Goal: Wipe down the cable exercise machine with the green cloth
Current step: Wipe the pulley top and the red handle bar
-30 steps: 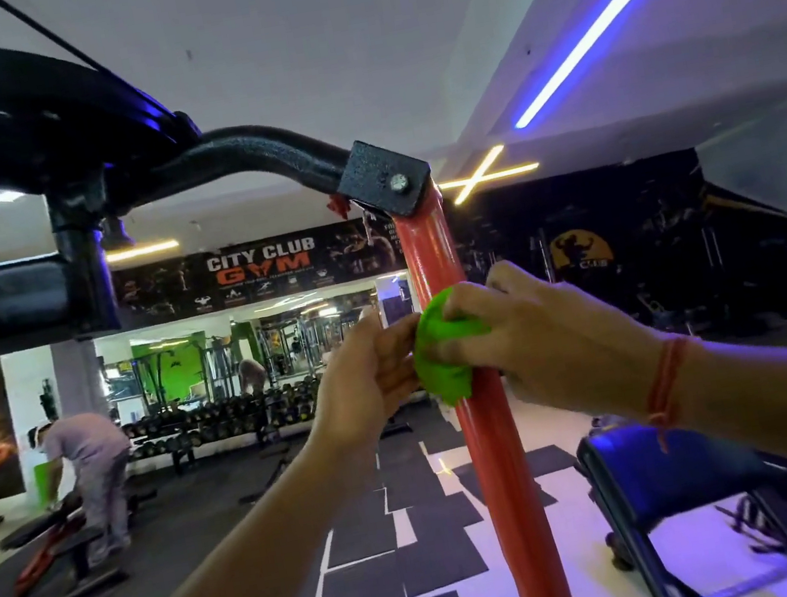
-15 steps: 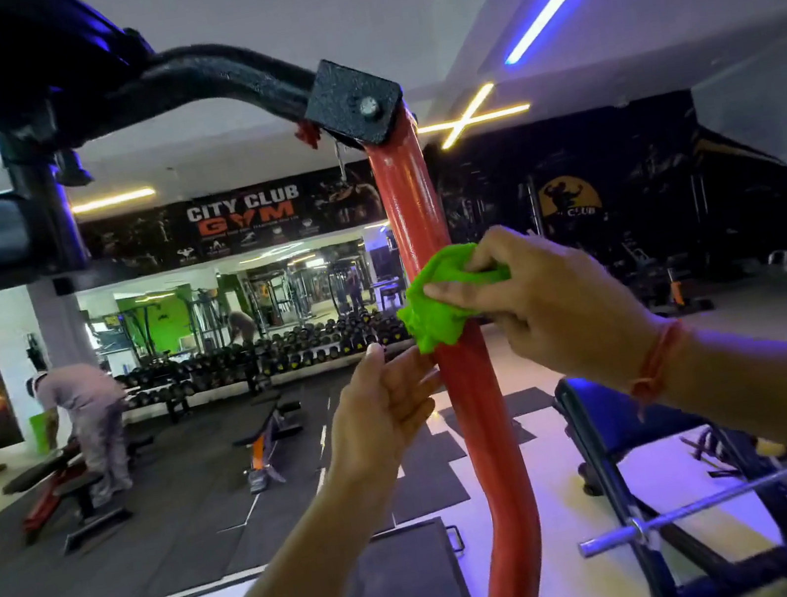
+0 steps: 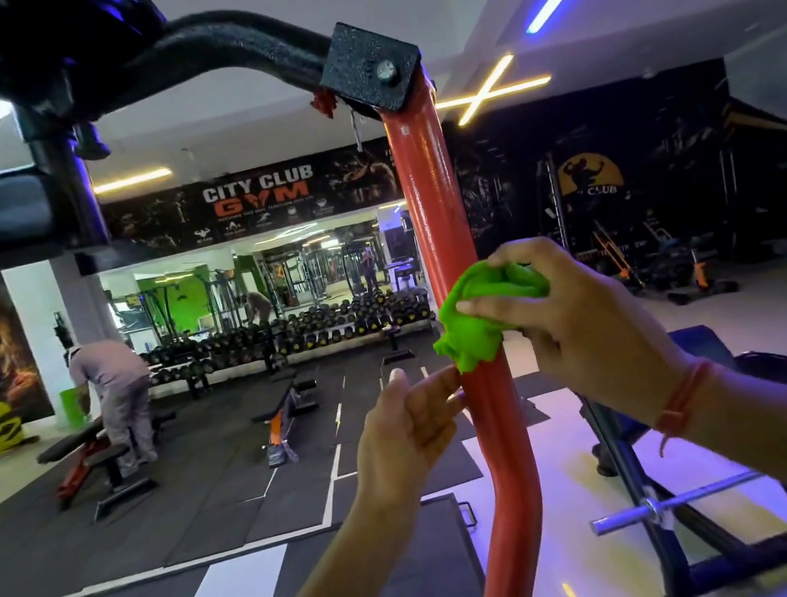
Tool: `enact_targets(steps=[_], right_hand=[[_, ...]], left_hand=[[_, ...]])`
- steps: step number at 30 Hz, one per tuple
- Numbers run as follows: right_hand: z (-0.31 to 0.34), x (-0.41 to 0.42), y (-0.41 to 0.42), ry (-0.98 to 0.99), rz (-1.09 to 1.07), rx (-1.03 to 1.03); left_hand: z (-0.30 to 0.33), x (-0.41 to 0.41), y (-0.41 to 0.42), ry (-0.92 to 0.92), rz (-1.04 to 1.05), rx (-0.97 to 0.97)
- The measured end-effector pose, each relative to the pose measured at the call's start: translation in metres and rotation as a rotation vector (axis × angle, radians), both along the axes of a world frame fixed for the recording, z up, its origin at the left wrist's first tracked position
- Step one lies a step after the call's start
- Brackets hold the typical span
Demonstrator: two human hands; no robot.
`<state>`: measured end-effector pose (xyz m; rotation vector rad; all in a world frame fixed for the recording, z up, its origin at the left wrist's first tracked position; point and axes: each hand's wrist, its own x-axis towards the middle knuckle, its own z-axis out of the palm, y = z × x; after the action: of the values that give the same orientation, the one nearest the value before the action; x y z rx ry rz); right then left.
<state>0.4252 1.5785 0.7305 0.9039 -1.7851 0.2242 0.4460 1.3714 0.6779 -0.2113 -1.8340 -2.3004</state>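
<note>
Right hand (image 3: 588, 323) clenches a soft, light, bunched green cloth (image 3: 483, 319) against the rigid glossy red steel post (image 3: 440, 217), gripped in its bulk; left hand (image 3: 408, 431) released, fingertips touching the post

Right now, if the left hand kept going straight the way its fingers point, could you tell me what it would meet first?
The left hand points right and slightly up, and its fingertips already sit at or against the red bar, just below the green cloth. It would likely press into the bar first; actual contact is unclear.
</note>
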Motion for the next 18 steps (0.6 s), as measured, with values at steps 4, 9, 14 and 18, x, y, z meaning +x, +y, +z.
enact_targets(steps=[4, 9, 14, 18], right_hand=[[-0.031, 0.004, -0.004, 0.034, -0.074, 0.223], [-0.025, -0.006, 0.005, -0.034, -0.044, 0.001], [-0.038, 0.000, 0.011, 0.046, -0.049, 0.178], [-0.050, -0.003, 0.008, -0.007, -0.044, 0.052]], left_hand=[[-0.010, 0.005, 0.002, -0.008, 0.024, 0.035], [-0.019, 0.006, 0.000, -0.021, 0.003, -0.029], [-0.026, 0.005, -0.002, -0.055, -0.017, -0.069], [-0.033, 0.004, 0.001, -0.069, -0.003, -0.076]])
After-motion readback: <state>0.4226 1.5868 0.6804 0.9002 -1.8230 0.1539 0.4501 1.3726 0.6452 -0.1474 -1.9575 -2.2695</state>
